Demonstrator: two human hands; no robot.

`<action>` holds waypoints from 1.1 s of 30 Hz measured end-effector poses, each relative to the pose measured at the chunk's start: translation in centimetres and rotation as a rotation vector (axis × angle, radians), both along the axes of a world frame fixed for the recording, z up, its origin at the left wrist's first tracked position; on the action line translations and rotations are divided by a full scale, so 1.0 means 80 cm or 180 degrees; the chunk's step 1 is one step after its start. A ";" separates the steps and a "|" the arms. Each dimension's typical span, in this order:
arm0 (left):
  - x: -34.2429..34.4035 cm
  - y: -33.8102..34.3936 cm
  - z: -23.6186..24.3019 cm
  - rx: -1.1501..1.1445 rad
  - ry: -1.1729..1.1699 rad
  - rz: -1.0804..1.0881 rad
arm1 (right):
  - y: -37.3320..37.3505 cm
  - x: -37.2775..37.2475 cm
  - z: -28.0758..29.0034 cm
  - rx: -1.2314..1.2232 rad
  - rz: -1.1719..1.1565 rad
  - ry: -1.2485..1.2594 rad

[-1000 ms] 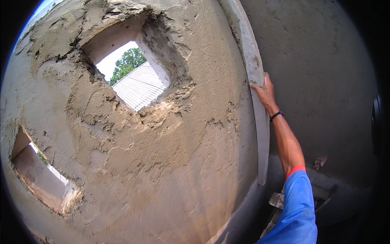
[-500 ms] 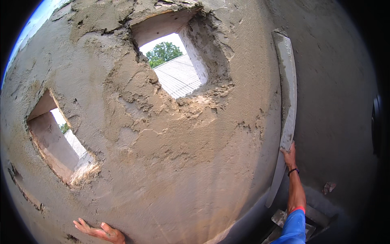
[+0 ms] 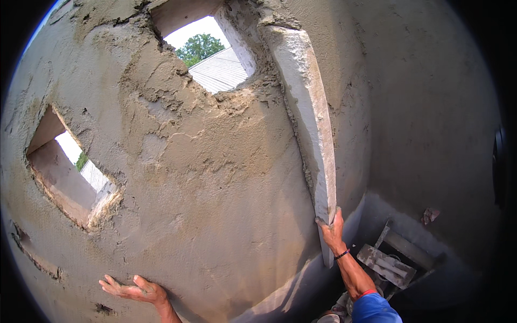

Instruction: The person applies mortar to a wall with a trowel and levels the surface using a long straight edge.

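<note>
A long, mortar-smeared plastering straightedge (image 3: 311,116) stands nearly upright, tilted to the left, against the wet plastered wall (image 3: 215,161). My right hand (image 3: 332,232) grips it near its lower end, thumb on the left side and fingers wrapped round the right. Along its left edge runs a ridge of fresh mortar, and its top end reaches close to the larger window opening (image 3: 242,37). At the lower left my left hand (image 3: 134,290) is held with fingers spread and empty, at the wall; whether the palm presses on it I cannot tell.
A smaller opening (image 3: 64,177) pierces the wall at left. Low on the right lie a mortar-stained hand float (image 3: 386,265) and a frame-like wooden piece (image 3: 410,248). A reddish fragment (image 3: 430,215) lies near the shaded side wall (image 3: 431,124).
My right hand has drawn the straightedge leftward across the wall from the corner, toward the larger opening, and mortar has gathered along its edge. My left hand, still spread, has risen slightly.
</note>
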State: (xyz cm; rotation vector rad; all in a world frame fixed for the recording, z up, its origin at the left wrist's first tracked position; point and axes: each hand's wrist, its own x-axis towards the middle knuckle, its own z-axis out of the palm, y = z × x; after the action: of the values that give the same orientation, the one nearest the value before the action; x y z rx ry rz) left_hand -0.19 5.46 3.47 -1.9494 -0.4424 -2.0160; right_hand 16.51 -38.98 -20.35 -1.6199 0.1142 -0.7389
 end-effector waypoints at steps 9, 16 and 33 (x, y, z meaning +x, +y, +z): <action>-0.012 -0.019 0.006 -0.0091 -0.0006 -0.0075 | 0.150 -0.100 -0.056 -0.0602 0.0061 0.0114; -0.010 -0.018 0.006 -0.0168 -0.0127 -0.0170 | 0.212 -0.136 -0.071 -0.0628 0.0068 0.0096; -0.002 0.008 0.004 0.0240 0.0012 -0.0261 | 0.074 -0.209 -0.054 0.0739 0.0532 0.0416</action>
State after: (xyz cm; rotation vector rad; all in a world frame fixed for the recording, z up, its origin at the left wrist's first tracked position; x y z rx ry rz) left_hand -0.38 6.08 3.79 -1.9557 -0.2856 -2.0471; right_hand -0.22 -33.06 -24.70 -1.4349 0.1510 -0.4729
